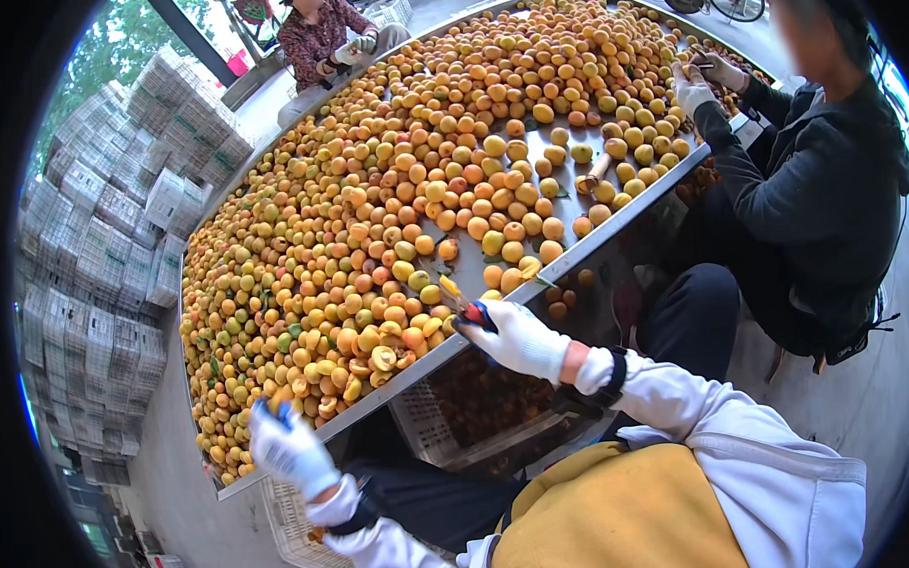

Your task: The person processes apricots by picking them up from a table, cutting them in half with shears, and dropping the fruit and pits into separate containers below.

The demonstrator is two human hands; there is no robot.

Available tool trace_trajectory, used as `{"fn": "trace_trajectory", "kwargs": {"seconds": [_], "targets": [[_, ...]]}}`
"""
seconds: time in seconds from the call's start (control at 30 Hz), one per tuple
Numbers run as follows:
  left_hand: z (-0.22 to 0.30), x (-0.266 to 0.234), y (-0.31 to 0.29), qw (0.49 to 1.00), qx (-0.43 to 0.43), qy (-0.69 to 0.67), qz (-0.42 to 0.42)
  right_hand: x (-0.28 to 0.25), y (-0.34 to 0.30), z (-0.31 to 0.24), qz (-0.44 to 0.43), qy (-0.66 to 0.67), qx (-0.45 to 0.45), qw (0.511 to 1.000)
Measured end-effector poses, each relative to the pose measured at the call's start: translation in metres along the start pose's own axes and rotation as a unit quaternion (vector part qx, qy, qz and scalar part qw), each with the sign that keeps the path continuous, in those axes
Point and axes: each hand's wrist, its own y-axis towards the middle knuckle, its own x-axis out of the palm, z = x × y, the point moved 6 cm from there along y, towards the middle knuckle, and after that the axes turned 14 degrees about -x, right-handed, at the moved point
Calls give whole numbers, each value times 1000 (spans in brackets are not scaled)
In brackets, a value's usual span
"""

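Observation:
My right hand (518,339), in a white glove with dark fingertips, is closed around a small red-handled tool (473,312) at the table's near edge. Its narrow yellowish end (449,286) points at the fruit; I cannot make out its exact kind. My left hand (288,452), gloved in white with blue fingertips, is smeared by motion above the near left edge. Something orange shows at its fingertips, but whether it is held cannot be told. Apricots (357,202) cover the metal table. Split apricot halves (382,358) lie between my hands.
The table's raised metal rim (613,240) runs in front of me. Below stand plastic crates (419,425), one beneath my left arm (301,530). A co-worker (812,191) sits at the right, another (316,38) at the far left. Stacked crates (103,246) line the left.

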Motion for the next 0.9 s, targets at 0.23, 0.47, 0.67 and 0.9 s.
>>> {"fn": "trace_trajectory", "kwargs": {"seconds": [0.23, 0.47, 0.67, 0.9], "targets": [[-156, -31, 25, 904, -2, 407, -131, -45, -41, 17, 54, 30, 12, 998], [118, -86, 95, 824, 508, 182, -170, -106, -40, 39, 199, 109, 75, 971], [329, 14, 22, 756, 603, 23, -254, -152, -56, 38, 324, 162, 65, 930], [415, 181, -159, 662, 683, -8, -308, -188, -66, 30, 319, 188, 127, 920]]}}
